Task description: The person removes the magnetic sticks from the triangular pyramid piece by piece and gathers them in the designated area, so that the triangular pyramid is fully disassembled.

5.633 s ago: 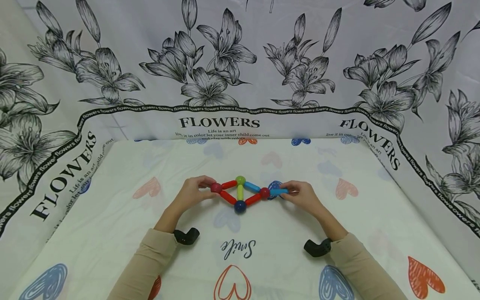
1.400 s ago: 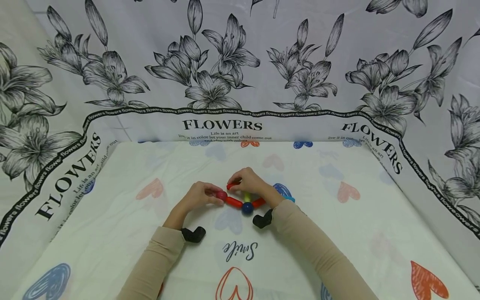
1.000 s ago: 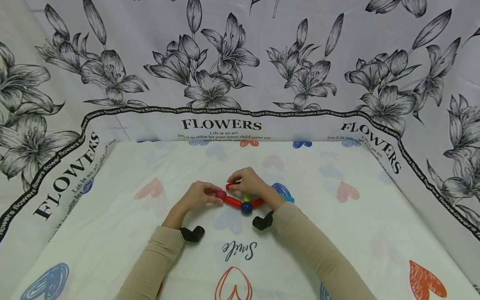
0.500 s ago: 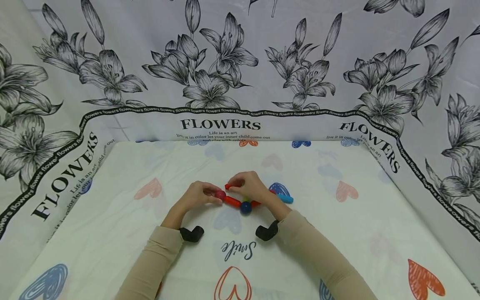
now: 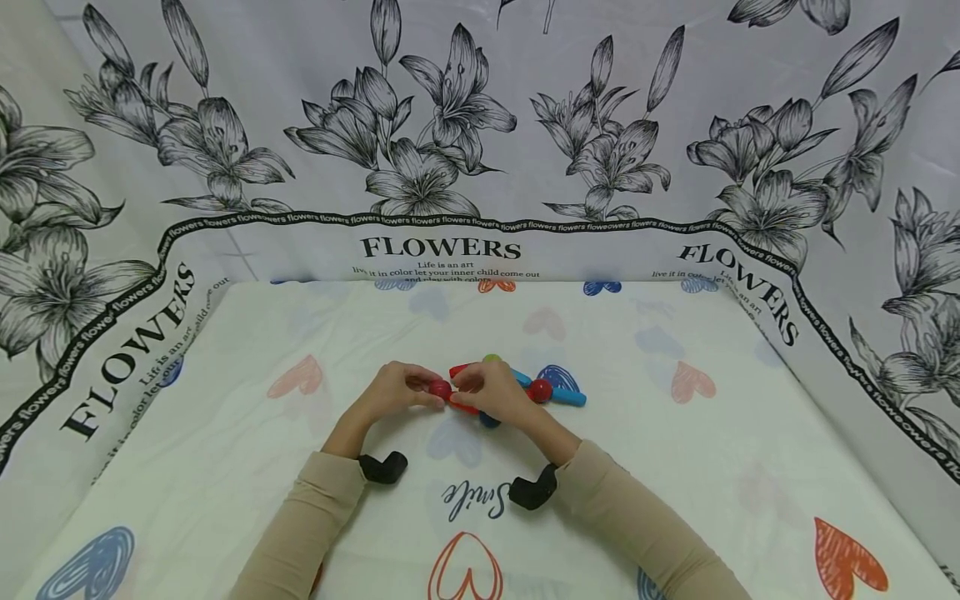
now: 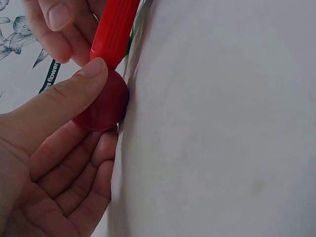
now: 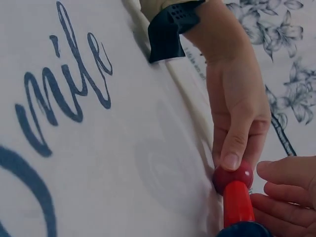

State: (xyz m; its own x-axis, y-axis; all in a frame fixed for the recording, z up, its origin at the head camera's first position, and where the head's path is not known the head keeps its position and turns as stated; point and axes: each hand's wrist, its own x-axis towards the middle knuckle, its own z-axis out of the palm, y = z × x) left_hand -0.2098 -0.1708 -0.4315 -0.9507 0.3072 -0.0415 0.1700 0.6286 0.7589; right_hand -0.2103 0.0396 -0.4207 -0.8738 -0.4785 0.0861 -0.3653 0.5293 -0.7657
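- Head view: Two hands meet in the middle of the white cloth with hearts. The left hand pinches a dark red ball at the left end of a toy made of sticks and balls. The right hand lies over the middle of the toy, its fingers curled round a red stick next to that ball. A green ball peeks out behind the right hand. A second red ball sits to the right of it, with a light blue stick past that. A dark blue ball shows just under the right hand. A flower cloth hangs behind.
- Left wrist view: The left hand has its thumb on top of the dark red ball and its fingers bent under it. The red stick touches the ball. Fingers of the right hand hold that stick.
- Right wrist view: The left hand holds the dark red ball with the thumb pressed on it. A red stick joins that ball to the dark blue ball at the bottom edge. The fingers of the right hand curl just beside the stick.
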